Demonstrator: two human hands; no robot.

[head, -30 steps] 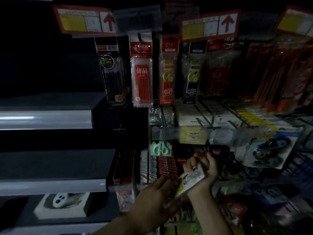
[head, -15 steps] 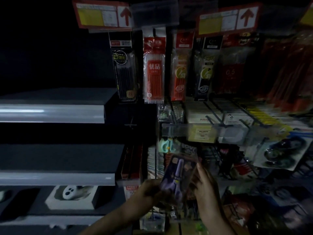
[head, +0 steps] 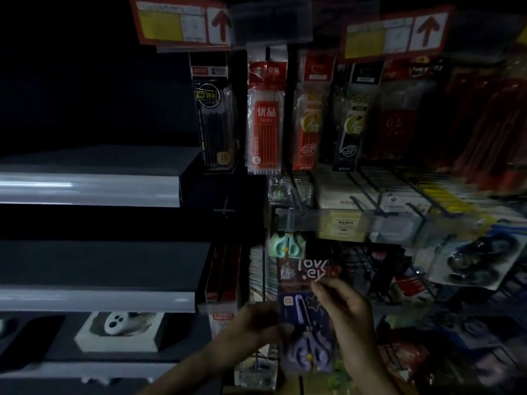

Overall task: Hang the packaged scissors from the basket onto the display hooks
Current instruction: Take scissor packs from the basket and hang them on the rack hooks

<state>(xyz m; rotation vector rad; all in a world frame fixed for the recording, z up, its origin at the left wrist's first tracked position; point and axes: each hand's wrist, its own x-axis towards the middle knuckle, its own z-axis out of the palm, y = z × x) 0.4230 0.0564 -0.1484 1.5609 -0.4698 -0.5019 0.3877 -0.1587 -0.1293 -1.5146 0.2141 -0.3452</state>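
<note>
Two hands meet on one pack of packaged scissors (head: 306, 334), held upright in front of the lower part of the rack; the left hand (head: 258, 323) curls round the pack's left edge about halfway down, and the right hand (head: 352, 315) pinches it higher up, just under the dark header card lettered "lovely"; inside the clear front the purple scissors sit handles down, blades up; whether the top of the card has reached a hook I cannot tell (the aisle is very dim); just above it a mint-green pair (head: 286, 246) hangs beneath a clear price strip (head: 342, 223); higher on the rack wire display hooks (head: 360, 198) jut out over white boxes, and above those hang a black refill pack (head: 216, 115) and a red refill pack (head: 266, 121) under a red arrow sign (head: 182, 24); to the left run grey shelves (head: 91, 189), the lowest carrying a white box (head: 119, 332).
</note>
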